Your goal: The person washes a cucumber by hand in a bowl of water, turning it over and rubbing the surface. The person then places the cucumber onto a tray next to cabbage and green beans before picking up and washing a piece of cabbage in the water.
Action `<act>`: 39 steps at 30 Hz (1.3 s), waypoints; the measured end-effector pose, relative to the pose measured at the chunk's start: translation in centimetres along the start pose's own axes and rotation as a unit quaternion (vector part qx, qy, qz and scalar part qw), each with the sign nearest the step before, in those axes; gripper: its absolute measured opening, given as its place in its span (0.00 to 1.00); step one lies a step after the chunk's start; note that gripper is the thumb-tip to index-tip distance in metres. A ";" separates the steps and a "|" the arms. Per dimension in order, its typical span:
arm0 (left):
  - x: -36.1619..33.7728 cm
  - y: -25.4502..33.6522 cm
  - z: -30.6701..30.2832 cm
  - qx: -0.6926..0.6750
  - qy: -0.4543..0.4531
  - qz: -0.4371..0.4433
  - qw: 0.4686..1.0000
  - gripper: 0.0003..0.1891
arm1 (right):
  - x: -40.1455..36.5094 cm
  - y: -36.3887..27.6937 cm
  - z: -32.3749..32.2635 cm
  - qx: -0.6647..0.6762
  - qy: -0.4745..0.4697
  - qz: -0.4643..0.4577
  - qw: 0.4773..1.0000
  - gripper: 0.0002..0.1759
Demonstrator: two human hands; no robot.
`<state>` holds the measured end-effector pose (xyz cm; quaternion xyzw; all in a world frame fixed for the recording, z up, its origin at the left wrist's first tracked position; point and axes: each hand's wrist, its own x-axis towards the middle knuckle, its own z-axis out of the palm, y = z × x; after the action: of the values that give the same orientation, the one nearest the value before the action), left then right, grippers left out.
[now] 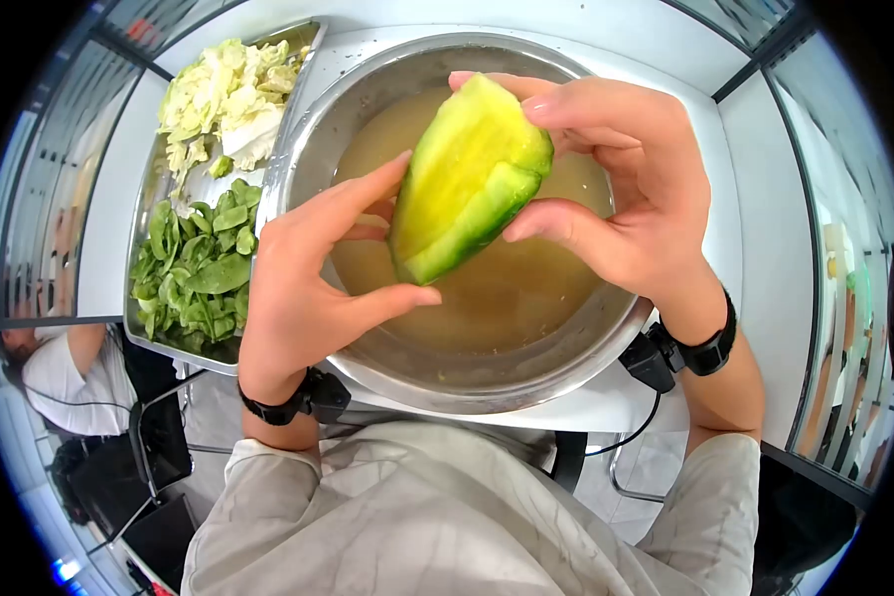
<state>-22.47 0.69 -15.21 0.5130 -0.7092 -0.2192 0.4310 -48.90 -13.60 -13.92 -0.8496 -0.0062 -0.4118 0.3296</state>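
Above a large steel basin (313, 179) of cloudy brownish water, both hands hold a cut piece of green-skinned vegetable (472, 179). Its pale yellow-green cut face is turned up, and dark green skin shows along the lower right side. The kind is not certain. My left hand (323, 263) grips its left and lower end between thumb and fingers. On the upper right, my right hand (621, 164) pinches it with thumb and fingertips; some fingers are behind it. The piece is tilted, clear of the water.
Left of the basin stands a metal tray (303, 60) with torn pale cabbage leaves (228, 94) and a heap of small green leaves (199, 263). White walls (770, 248) enclose the counter. A cable (631, 437) hangs from my right wrist. Another person (84, 377) is at far left.
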 end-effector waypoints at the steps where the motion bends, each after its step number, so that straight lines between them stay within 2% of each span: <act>1: 0.0 0.0 0.0 -0.003 0.001 0.003 1.000 0.50 | 0.0 -0.1 0.1 0.001 0.005 0.003 1.000 0.36; 13: 0.0 0.2 0.0 -0.024 -0.018 -0.005 1.000 0.49 | 0.0 0.5 -0.6 -0.047 -0.034 -0.031 0.998 0.39; 18: 0.1 0.5 -0.3 -0.043 -0.023 -0.003 0.999 0.50 | 0.5 -0.7 0.0 0.024 0.024 0.061 0.998 0.41; 19: 0.1 1.1 -0.9 -0.012 -0.049 -0.021 0.999 0.52 | 0.5 -1.0 0.1 0.053 0.041 0.088 0.994 0.42; 21: 0.1 0.4 -0.4 -0.058 -0.041 -0.010 0.997 0.52 | 1.0 -1.5 0.6 0.137 0.078 0.155 0.975 0.44; 24: 0.0 0.4 -0.9 -0.090 -0.056 -0.011 0.994 0.53 | 1.0 -1.7 0.4 0.222 0.073 0.227 0.946 0.48; 30: -0.2 0.3 -1.1 -0.100 -0.041 -0.015 0.994 0.52 | 0.8 -0.8 0.1 0.289 0.052 0.250 0.923 0.47; 36: -0.1 0.6 -0.5 -0.005 -0.004 -0.019 1.000 0.54 | 0.6 -1.2 0.0 0.156 -0.012 0.253 0.955 0.52; 39: 0.3 0.4 -0.2 0.022 0.010 0.008 1.000 0.53 | 0.6 -1.1 0.2 0.147 -0.017 0.240 0.959 0.49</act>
<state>-22.56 0.60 -14.71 0.5186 -0.7137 -0.1951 0.4285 -48.70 -12.81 -12.93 -0.7754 0.1322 -0.3002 0.5396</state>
